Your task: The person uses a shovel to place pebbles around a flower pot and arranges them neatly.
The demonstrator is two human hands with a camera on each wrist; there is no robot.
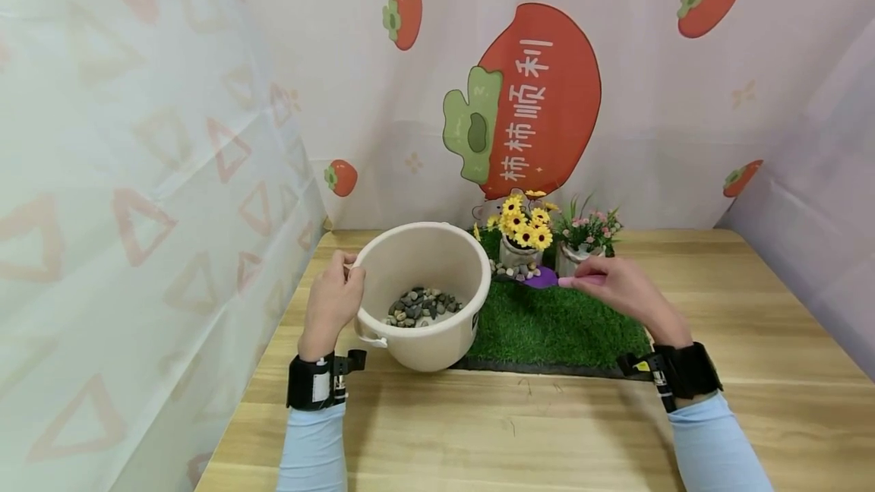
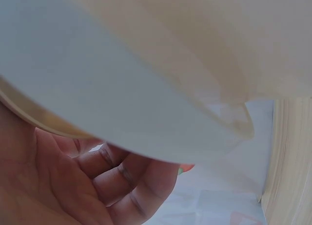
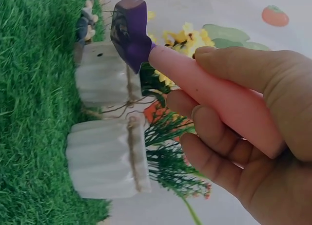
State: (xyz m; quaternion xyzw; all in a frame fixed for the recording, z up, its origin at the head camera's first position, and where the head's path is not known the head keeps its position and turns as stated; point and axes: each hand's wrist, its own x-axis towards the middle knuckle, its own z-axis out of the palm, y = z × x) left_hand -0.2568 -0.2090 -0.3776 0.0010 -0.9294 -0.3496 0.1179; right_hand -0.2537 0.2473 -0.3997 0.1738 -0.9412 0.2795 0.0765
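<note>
My left hand [image 1: 333, 296] grips the left rim of a beige plastic bucket [image 1: 427, 355]; its fingers [image 2: 141, 198] curl under the rim in the left wrist view. Dark and pale pebbles [image 1: 424, 306] lie in the bucket's bottom. In my right hand [image 1: 627, 291] is a small trowel [image 3: 209, 93], pinched by its pink handle. The trowel's purple blade [image 1: 541, 278] points left, beside a row of pebbles [image 1: 511, 272] in front of the yellow-flower pot [image 1: 518, 255]. Whether the blade carries anything is unclear.
Green artificial turf [image 1: 554, 329] lies on the wooden table [image 1: 519, 431], right of the bucket. A second white pot [image 3: 105, 159] with pink flowers [image 1: 589, 230] stands at the turf's back. A printed cloth [image 1: 342, 82] hangs behind.
</note>
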